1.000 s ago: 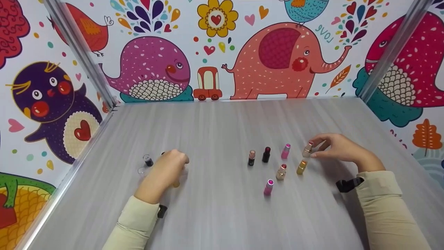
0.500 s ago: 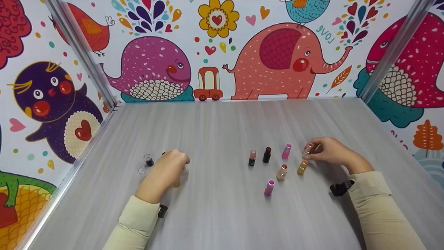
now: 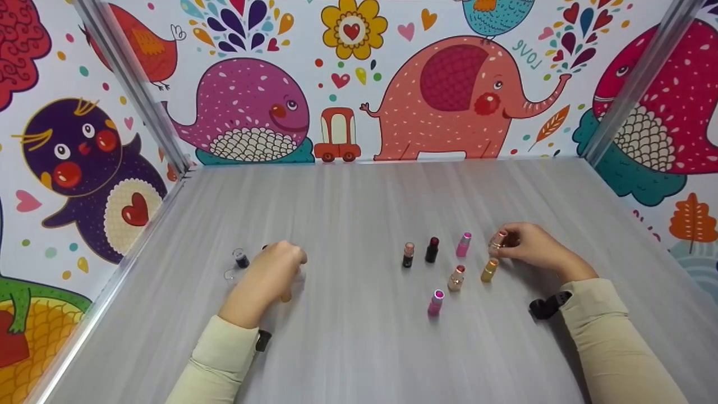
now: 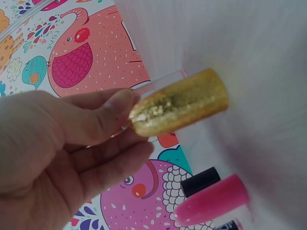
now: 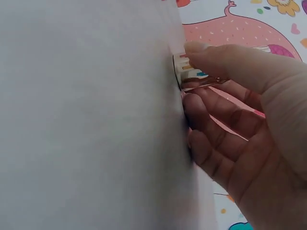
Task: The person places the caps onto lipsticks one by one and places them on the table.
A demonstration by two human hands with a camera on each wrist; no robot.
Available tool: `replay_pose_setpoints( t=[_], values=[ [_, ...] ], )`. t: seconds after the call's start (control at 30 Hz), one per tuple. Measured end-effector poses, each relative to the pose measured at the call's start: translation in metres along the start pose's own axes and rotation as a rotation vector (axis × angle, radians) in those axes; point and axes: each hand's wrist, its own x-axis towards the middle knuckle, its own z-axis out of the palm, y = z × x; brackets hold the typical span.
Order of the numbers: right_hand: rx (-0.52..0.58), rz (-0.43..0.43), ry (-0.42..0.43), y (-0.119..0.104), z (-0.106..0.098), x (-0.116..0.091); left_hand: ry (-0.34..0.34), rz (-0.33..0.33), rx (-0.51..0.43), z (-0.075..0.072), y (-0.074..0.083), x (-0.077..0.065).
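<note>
My left hand (image 3: pixel 275 272) reaches down among several lipstick caps at the left. In the left wrist view its thumb and fingers pinch the top of a clear cap (image 4: pixel 165 79), partly hidden behind a shiny gold cap (image 4: pixel 184 105). Close by stand a pink cap (image 4: pixel 213 201) and a black cap (image 4: pixel 199 182). At the right, my right hand (image 3: pixel 530 247) holds a red-tipped lipstick (image 3: pixel 497 242) upright between thumb and fingers. Its base sits at the tabletop in the right wrist view. Just in front of it stands a gold lipstick (image 3: pixel 489 270).
Other uncapped lipsticks stand nearby: a nude one (image 3: pixel 408 255), a black one (image 3: pixel 431 250), a pink one (image 3: pixel 463 245), a rose-gold one (image 3: pixel 456 279) and a front pink one (image 3: pixel 435 303). A clear cap with a dark base (image 3: pixel 240 259) stands left. Printed walls (image 3: pixel 348 84) border the table.
My right hand has moved left and its thumb and fingers have come together round the red-tipped lipstick. My left hand has kept its place.
</note>
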Motion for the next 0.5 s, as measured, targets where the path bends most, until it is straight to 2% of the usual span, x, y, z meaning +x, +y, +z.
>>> replay_pose_setpoints(
  t=[0.2,0.5],
  values=[
    [0.057,0.016,0.024,0.006,0.003,0.000,0.017,0.014,0.005,0.001,0.000,0.000],
    [0.150,-0.005,0.045,0.014,0.005,-0.002,0.040,0.024,-0.023,0.002,-0.002,0.000]
  ],
)
